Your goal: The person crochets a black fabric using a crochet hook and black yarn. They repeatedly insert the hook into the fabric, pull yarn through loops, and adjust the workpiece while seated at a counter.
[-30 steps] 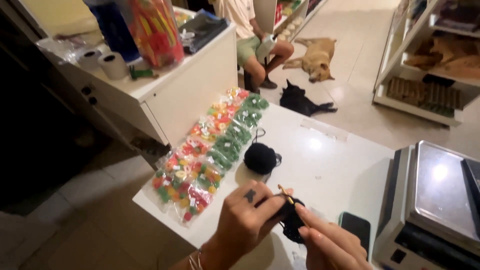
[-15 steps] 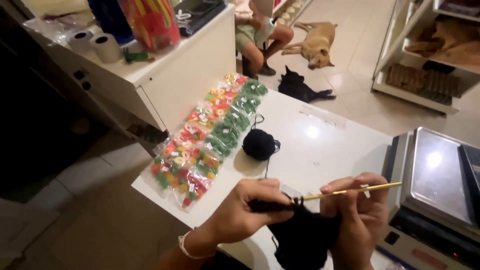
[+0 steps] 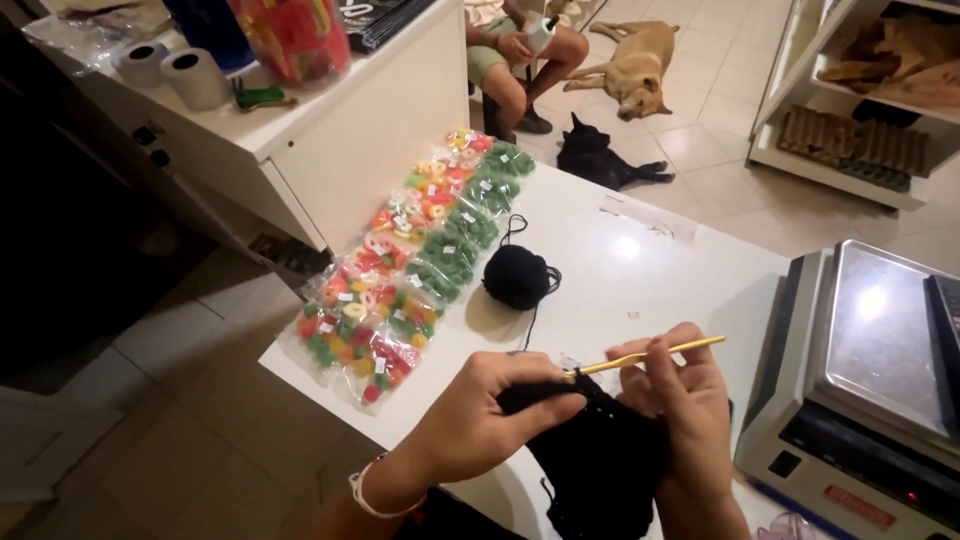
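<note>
My left hand (image 3: 490,415) pinches the top edge of a black crocheted piece (image 3: 600,465) that hangs down over the white table (image 3: 640,260). My right hand (image 3: 680,400) grips a yellow crochet hook (image 3: 650,357), whose tip meets the black fabric by my left thumb. A strand of black yarn runs from the work up to a black yarn ball (image 3: 516,276) lying on the table a little beyond my hands.
Several clear bags of coloured ring candies (image 3: 405,265) line the table's left edge. A weighing scale (image 3: 870,380) stands at the right. Beyond lie a tan dog (image 3: 635,70) and a black cat (image 3: 600,160) near a seated person (image 3: 515,50). Paper rolls (image 3: 170,70) sit on a counter.
My hands have lifted slightly and the hook now points further right; the black piece hangs lower between them. One second ago the hands were lower with the hook barely showing.
</note>
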